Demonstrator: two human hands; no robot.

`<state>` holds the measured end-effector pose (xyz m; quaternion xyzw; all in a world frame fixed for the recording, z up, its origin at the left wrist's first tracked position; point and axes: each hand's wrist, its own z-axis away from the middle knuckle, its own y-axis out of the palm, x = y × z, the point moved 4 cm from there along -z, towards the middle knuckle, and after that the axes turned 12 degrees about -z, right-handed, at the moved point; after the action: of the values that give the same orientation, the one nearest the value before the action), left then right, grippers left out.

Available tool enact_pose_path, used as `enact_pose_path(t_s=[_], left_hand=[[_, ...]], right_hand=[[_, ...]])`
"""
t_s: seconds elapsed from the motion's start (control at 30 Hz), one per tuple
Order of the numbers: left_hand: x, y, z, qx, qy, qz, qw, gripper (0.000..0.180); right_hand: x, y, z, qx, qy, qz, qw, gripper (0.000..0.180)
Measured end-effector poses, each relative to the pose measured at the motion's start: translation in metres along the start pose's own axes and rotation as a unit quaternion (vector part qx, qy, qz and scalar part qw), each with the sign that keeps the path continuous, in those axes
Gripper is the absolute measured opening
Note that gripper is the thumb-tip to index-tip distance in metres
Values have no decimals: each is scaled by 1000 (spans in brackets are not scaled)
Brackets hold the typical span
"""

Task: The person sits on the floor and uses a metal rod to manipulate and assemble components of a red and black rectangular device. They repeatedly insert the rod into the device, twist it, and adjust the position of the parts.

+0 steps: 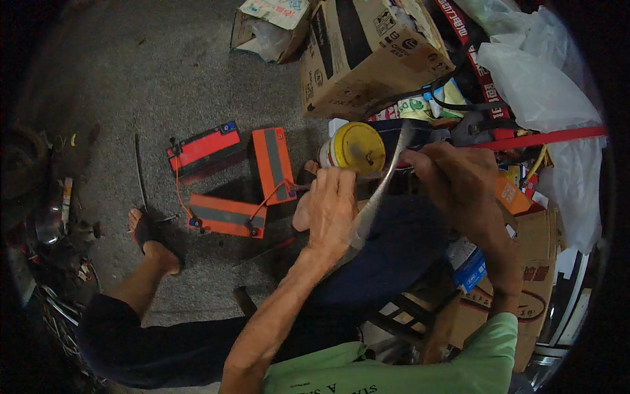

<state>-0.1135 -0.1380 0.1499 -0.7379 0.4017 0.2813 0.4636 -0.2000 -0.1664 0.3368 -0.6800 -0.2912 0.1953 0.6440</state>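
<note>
My left hand (331,207) is closed around a thin metal tool whose tip points left, together with a grey curved strip (380,190) that runs up to my right hand. My right hand (453,180) pinches the upper end of that strip near a yellow-lidded jar (354,148). Both hands hover over my knee in dark trousers (394,249). On the floor to the left lie three orange-and-black batteries (226,215), joined by thin red wires.
My sandalled left foot (151,236) rests on the grey concrete floor (164,79). Cardboard boxes (367,52), white plastic bags (538,85) and a red strap (545,138) crowd the upper right. More boxes (531,289) sit at my right. Dark clutter lines the left edge.
</note>
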Motion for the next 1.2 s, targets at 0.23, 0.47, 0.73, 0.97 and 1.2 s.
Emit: enact_pose_path(t_s=[0.23,0.47,0.73,0.97,1.2], left_hand=[[-6,1,7,-7,3,8,1000,30],[-3,-2,6,-26,-4,19,999,24],[-3,0,10,-7,18,-15,1000,36],[2,2,16,-4,21,-3,1000,43],[1,1,11,-30,23,-2,999,39]], right_hand=[[-1,2,7,29,-90,50,994,35],[8,9,9,40,-158,101,981,45],[9,28,25,37,-13,38,999,30],[8,13,10,87,63,89,990,11],[18,12,11,39,-34,2,999,28]])
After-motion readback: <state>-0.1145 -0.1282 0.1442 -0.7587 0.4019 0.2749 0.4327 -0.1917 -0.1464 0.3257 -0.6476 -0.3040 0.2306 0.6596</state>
